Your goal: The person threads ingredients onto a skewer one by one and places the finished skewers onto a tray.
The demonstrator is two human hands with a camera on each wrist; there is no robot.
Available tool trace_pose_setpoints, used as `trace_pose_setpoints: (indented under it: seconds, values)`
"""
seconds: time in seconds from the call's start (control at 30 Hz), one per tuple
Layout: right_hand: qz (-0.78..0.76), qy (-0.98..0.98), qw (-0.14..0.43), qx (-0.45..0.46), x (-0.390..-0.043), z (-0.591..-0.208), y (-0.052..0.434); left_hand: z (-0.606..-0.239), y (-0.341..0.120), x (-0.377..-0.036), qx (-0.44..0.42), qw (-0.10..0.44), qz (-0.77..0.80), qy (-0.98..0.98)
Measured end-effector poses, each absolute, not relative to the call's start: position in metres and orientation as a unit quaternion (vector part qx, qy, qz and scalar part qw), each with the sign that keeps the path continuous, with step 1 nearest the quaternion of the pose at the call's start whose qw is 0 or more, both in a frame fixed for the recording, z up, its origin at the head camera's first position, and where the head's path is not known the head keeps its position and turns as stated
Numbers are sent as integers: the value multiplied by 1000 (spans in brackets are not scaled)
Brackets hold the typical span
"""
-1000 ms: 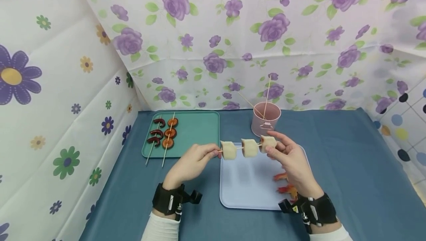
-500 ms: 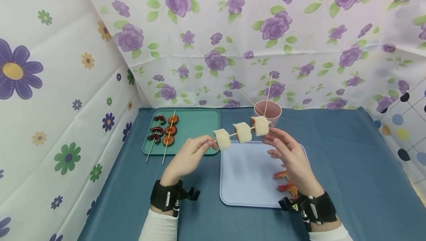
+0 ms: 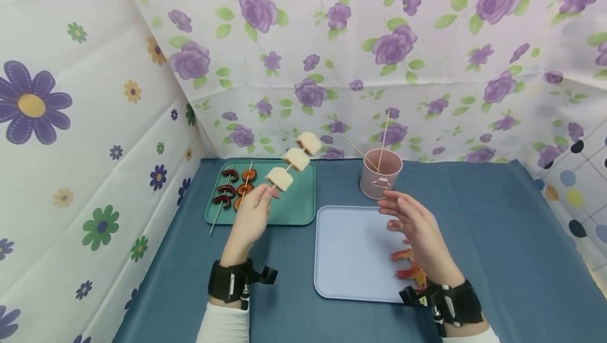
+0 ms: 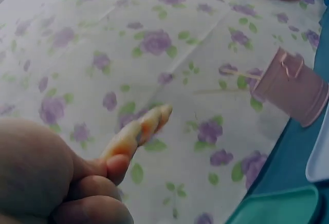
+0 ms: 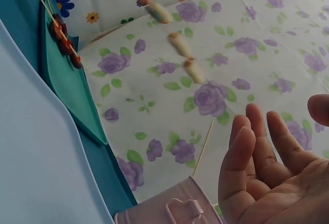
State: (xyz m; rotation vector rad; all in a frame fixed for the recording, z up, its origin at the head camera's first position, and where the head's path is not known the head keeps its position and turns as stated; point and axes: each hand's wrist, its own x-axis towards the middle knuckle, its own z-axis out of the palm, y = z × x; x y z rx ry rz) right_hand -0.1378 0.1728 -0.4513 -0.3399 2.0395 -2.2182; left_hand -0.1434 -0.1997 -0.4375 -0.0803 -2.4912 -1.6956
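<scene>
My left hand (image 3: 251,214) pinches the near end of a bamboo skewer threaded with three white, brown-centred pieces (image 3: 297,159). The skewer tilts up and away over the green tray (image 3: 291,208). In the left wrist view the pieces (image 4: 131,136) rise from between thumb and fingers. On that tray's left side lie a skewer of dark red curved pieces (image 3: 226,190) and one of round brown slices (image 3: 248,175), the latter partly hidden by my left hand. My right hand (image 3: 419,229) hovers over the right side of the light-blue tray (image 3: 351,248), fingers relaxed and holding nothing.
Red-orange pieces (image 3: 402,254) lie at the light-blue tray's right side, partly covered by my right hand. Behind that tray stands a pink bucket (image 3: 372,186) with two thin sticks (image 3: 385,132) leaning out. A flowered cloth (image 3: 265,90) hangs behind the blue table (image 3: 498,248).
The left hand has carried the skewer leftward from over the light-blue tray to over the green tray, tilting it upward. The right hand has let go of the far end and stayed behind.
</scene>
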Motion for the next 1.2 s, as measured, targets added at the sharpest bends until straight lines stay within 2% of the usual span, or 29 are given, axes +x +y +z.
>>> trace_pose_setpoints:
  seconds: [0.23,0.4,0.77,1.0,1.2]
  values:
    - [-726,678,59,-105,-136,-454,174,-477,-215,-163,99,62,-526,-843]
    - [-713,691,70,-95,-137,-456,173,-500,-221,-171,153,36,-486,-860]
    - [-701,701,82,-99,-140,-456,172,-511,-229,-174,144,7,-441,-886]
    - [-700,702,83,-104,-140,-454,171,-508,-228,-172,157,21,-370,-915]
    - [-700,701,86,-108,-138,-454,170,-505,-227,-170,166,10,-330,-929]
